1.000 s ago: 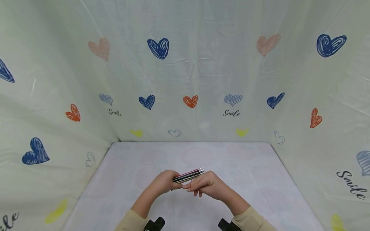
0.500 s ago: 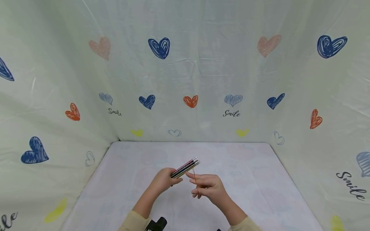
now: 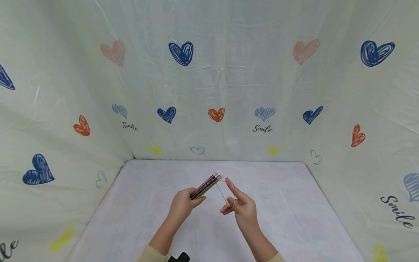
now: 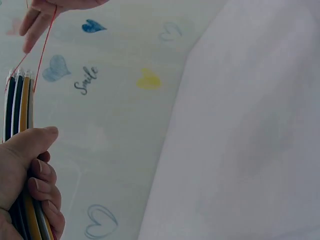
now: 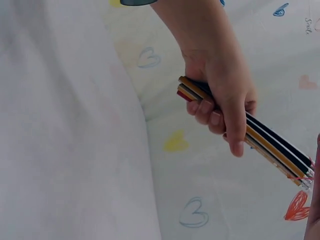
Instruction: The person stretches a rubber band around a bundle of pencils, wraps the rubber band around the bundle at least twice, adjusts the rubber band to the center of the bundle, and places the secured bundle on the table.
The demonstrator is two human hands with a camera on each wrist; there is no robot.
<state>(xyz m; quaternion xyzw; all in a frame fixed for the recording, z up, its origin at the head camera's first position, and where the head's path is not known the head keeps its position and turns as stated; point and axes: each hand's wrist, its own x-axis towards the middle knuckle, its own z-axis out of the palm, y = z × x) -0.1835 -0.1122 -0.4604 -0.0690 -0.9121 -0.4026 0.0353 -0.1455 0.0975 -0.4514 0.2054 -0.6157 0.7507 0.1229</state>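
Note:
My left hand (image 3: 181, 204) grips a bundle of pencils (image 3: 204, 188), dark, yellow and red, tilted up to the right with their pale ends foremost. A thin red rubber band (image 4: 46, 45) goes round the bundle near those ends and stretches away to my right hand (image 3: 246, 211). There it is hooked over the raised index finger and runs down to the other fingers, which are bent. In the right wrist view, the left thumb lies along the pencils (image 5: 275, 145), and red band shows across their tips. Only a sliver of the right hand shows at that view's edge.
Below the hands spreads a white tabletop (image 3: 157, 178). Pale cloth walls (image 3: 229, 87) printed with hearts and "Smile" rise behind it and at both sides. A black wrist device (image 3: 180, 257) shows by the left sleeve.
The bundle has tilted more steeply, its ends moving up and left. My right hand has drawn back from it and turned, index finger rising, and the band now stretches visibly between them.

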